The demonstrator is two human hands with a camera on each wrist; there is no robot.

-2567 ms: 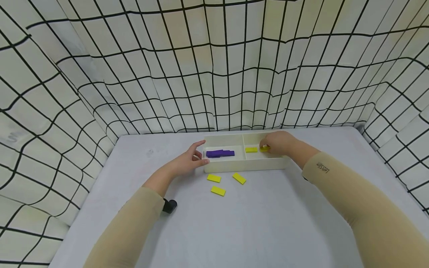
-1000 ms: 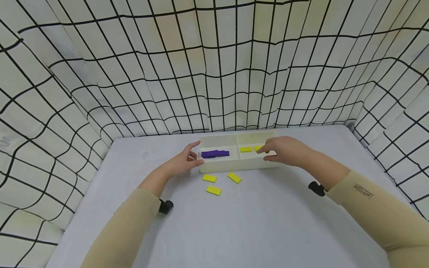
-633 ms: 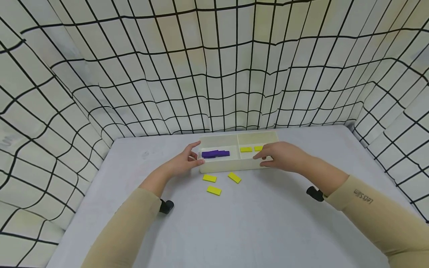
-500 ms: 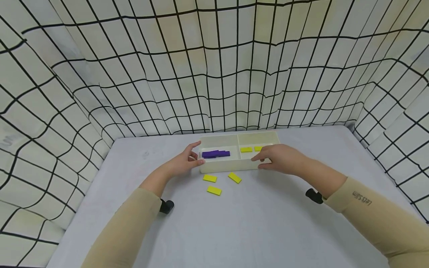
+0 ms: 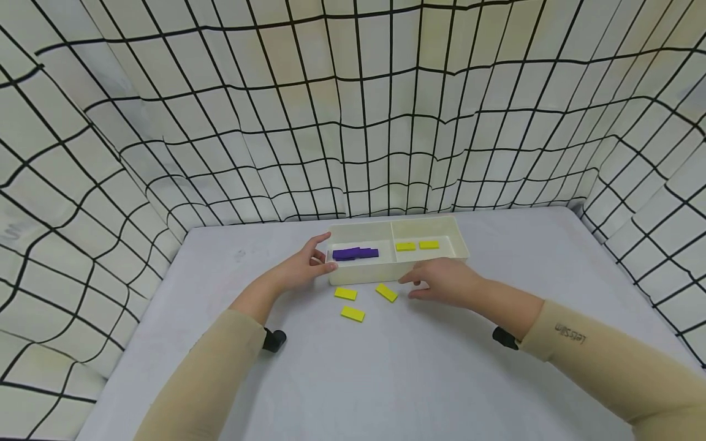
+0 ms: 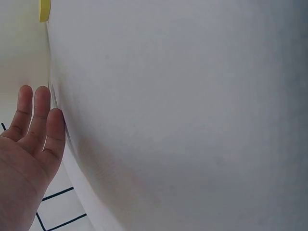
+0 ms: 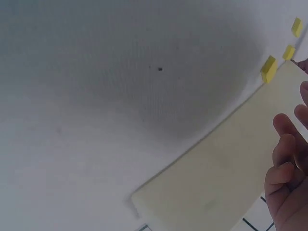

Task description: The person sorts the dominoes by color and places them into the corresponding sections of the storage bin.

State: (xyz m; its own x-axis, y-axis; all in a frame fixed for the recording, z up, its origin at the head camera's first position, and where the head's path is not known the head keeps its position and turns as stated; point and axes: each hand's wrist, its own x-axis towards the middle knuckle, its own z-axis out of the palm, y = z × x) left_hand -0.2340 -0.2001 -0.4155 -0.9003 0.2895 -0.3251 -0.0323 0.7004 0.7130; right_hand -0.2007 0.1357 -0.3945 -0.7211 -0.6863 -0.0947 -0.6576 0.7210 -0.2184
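A white two-compartment box (image 5: pixel 358 274) stands at the back of the table. My left hand (image 5: pixel 300 267) rests at its left end, thumb by the front corner and index finger by the back corner; in the left wrist view several fingers look nearly straight. My right hand (image 5: pixel 444 283) is in front of the box, fingers loosely bent and holding nothing, just right of a slanted yellow tile (image 5: pixel 386 292). Another yellow tile (image 5: pixel 345 294) and a third yellow tile (image 5: pixel 352 313) lie to its left. Purple tiles (image 5: pixel 355 253) lie piled in the left compartment.
In the right compartment lie a yellow tile (image 5: pixel 405 247) and, beside it, another yellow tile (image 5: pixel 429 245). The white table (image 5: pixel 386 380) meets white walls with a black grid (image 5: pixel 364 122) at the back and sides.
My right hand has let go of a yellow tile in the right compartment. It has come out over the front wall, toward me and left. My left hand stays at the box.
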